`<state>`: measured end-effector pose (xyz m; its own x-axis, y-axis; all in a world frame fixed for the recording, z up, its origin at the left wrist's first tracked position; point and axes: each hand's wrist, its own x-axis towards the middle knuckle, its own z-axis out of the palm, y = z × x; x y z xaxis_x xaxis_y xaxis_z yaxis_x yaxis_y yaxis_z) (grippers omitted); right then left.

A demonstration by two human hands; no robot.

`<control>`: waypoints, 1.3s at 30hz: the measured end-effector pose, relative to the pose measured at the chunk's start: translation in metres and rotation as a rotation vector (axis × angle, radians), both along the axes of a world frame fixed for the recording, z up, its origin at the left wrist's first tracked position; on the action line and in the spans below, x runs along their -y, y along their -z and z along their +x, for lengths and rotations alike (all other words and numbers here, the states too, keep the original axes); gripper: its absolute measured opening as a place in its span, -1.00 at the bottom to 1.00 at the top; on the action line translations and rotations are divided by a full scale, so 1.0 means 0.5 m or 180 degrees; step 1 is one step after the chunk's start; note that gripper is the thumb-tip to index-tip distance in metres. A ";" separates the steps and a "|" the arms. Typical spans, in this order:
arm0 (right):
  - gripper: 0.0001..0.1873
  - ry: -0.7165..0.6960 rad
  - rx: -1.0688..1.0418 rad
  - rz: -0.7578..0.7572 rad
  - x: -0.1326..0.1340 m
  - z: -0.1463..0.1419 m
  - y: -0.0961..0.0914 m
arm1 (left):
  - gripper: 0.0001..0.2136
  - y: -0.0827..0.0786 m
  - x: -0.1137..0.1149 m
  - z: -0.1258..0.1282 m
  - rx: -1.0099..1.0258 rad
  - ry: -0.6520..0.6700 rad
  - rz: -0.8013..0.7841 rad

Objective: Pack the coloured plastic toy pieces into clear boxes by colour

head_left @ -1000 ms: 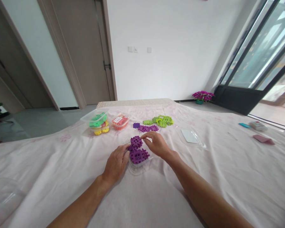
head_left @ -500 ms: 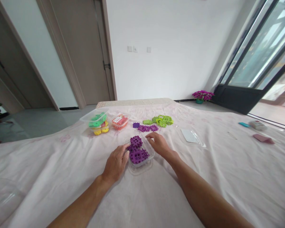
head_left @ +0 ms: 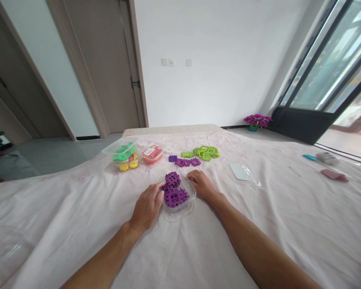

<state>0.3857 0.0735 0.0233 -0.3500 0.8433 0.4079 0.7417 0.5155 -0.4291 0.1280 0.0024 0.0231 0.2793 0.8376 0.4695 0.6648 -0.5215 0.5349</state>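
Note:
A clear plastic box (head_left: pixel 185 204) filled with purple lattice-shaped toy pieces (head_left: pixel 173 196) stands in front of me on the cloth. My left hand (head_left: pixel 148 205) grips its left side, the thumb and forefinger at the rim. My right hand (head_left: pixel 201 184) lies by the far right corner of the box, its fingers curled together and pointing down. The inside of those fingers is hidden. Beyond the box lie a purple strip of joined pieces (head_left: pixel 187 162), a darker violet piece (head_left: pixel 172 159) and a cluster of lime-green pieces (head_left: pixel 208 153).
At the back left are a box of green pieces (head_left: pixel 124 151) above yellow ones (head_left: pixel 128 163), and a labelled box of orange pieces (head_left: pixel 152 154). A clear lid (head_left: pixel 243 172) lies to the right, farther off a pink item (head_left: pixel 333 175). Another clear container (head_left: pixel 6 249) is at the near left.
My right hand has drawn back slightly to the right, with its fingers more curled. The left hand and the box look the same.

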 end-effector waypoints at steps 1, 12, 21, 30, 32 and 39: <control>-0.78 0.0000 -0.0013 -0.0001 -0.002 0.002 0.003 | -0.68 0.000 0.000 0.000 -0.0001 0.0004 -0.0004; -0.77 -0.0043 -0.0078 0.0031 -0.008 0.006 0.007 | -0.68 0.000 -0.001 0.000 0.0038 0.0028 0.0025; -0.77 -0.0059 -0.0036 0.0042 -0.007 0.008 0.009 | -0.68 -0.001 -0.001 0.000 0.0039 0.0006 0.0029; -0.77 -0.0028 0.0023 0.0066 -0.005 0.006 0.010 | -0.69 0.000 0.000 0.001 0.0023 0.0012 0.0001; -0.76 -0.0015 0.0030 0.0074 -0.004 0.005 0.009 | -0.68 0.002 -0.001 -0.001 0.0037 0.0020 0.0023; -0.75 -0.0052 0.0054 0.0047 -0.005 0.006 0.009 | -0.68 0.002 -0.002 -0.001 -0.0022 0.0008 -0.0001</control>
